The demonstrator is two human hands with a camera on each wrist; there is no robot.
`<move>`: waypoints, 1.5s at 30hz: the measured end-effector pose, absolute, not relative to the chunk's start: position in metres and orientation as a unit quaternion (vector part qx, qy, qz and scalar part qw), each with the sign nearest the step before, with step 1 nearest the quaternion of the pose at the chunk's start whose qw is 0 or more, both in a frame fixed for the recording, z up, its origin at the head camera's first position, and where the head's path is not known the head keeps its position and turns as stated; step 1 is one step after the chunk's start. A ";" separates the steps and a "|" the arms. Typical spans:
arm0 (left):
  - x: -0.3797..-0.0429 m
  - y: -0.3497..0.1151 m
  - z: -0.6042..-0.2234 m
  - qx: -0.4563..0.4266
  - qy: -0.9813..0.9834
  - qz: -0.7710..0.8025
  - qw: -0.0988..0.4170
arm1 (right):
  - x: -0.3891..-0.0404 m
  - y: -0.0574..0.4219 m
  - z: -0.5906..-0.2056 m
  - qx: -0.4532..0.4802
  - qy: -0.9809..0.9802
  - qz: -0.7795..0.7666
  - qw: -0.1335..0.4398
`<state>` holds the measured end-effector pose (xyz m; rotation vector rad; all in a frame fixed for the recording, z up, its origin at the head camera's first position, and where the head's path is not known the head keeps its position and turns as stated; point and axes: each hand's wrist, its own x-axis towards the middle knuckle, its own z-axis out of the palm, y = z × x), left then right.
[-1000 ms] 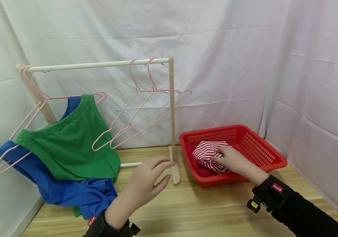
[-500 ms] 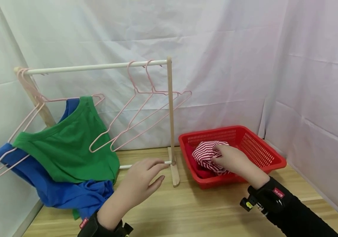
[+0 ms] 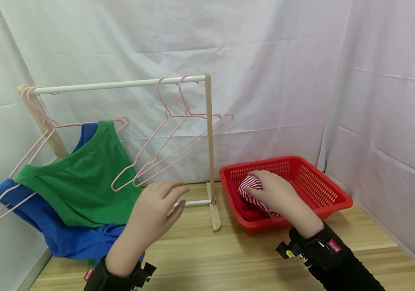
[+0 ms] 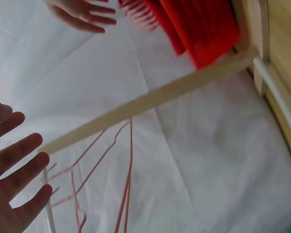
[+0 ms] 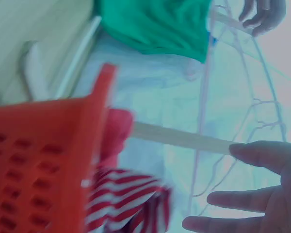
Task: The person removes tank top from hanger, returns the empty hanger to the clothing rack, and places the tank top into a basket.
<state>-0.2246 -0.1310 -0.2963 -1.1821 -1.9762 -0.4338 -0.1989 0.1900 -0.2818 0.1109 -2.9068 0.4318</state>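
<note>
My right hand [image 3: 276, 195] is over a red-and-white striped cloth [image 3: 249, 186] in a red plastic basket [image 3: 323, 190]. The right wrist view shows its fingers straight and slightly spread, apart from the striped cloth. Beside and partly under that cloth lies a plain red cloth [image 3: 243, 208]. My left hand [image 3: 152, 216] hovers in front of the clothes rack, fingers extended and holding nothing. Behind it, a green sleeveless top [image 3: 83, 190] and a blue garment [image 3: 65, 242] hang on pink hangers at the rack's left end. The right hand hides part of the striped cloth.
The small rack has a white top bar [image 3: 116, 85] and a wooden right post [image 3: 210, 149]. Two bare pink hangers [image 3: 151, 161] hang near that post. White fabric walls [image 3: 283, 89] enclose the wooden tabletop [image 3: 200, 258].
My left hand has moved left and slightly up, towards the green top. The right hand has shifted slightly left and up over the striped cloth, covering more of it.
</note>
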 end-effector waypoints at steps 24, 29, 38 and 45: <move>-0.234 -0.226 -0.284 -0.217 -0.754 -0.186 0.591 | -0.195 0.180 -0.290 0.064 -0.977 0.113 0.168; -0.239 -0.246 -0.293 -0.151 -0.791 -0.184 0.564 | -0.200 0.183 -0.294 0.059 -0.979 0.104 0.164; -0.243 -0.273 -0.306 -0.073 -0.815 -0.197 0.540 | -0.203 0.182 -0.298 0.062 -0.983 0.100 0.143; -0.244 -0.288 -0.310 -0.014 -0.837 -0.194 0.511 | -0.203 0.183 -0.302 0.068 -0.984 0.100 0.134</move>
